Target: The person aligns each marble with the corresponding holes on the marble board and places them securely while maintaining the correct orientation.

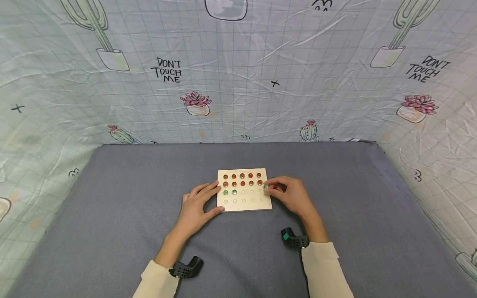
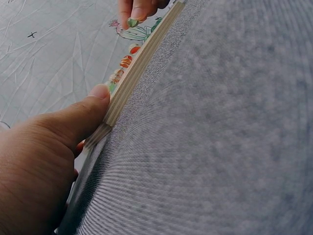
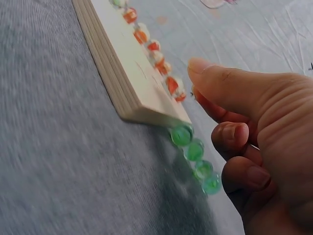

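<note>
A pale wooden board [image 1: 244,205] with rows of round hollows lies on the grey cloth. Orange-and-white marbles [image 1: 242,176] fill its two far rows, and two green marbles [image 1: 230,192] sit at the left of the third row. My left hand [image 1: 195,210] rests against the board's left side, fingers fairly straight, with the thumb at the near left corner. Between thumb and index finger of my right hand [image 1: 292,194] a green marble [image 2: 132,22] is pinched over the board's right edge. That marble is hidden in the right wrist view.
Several loose green marbles [image 3: 194,149] lie in a line beside the board's right edge, mostly hidden behind my right hand in the head view. Grey cloth [image 1: 149,174] covers the table. A printed curtain [image 1: 238,82] hangs along the back and both sides.
</note>
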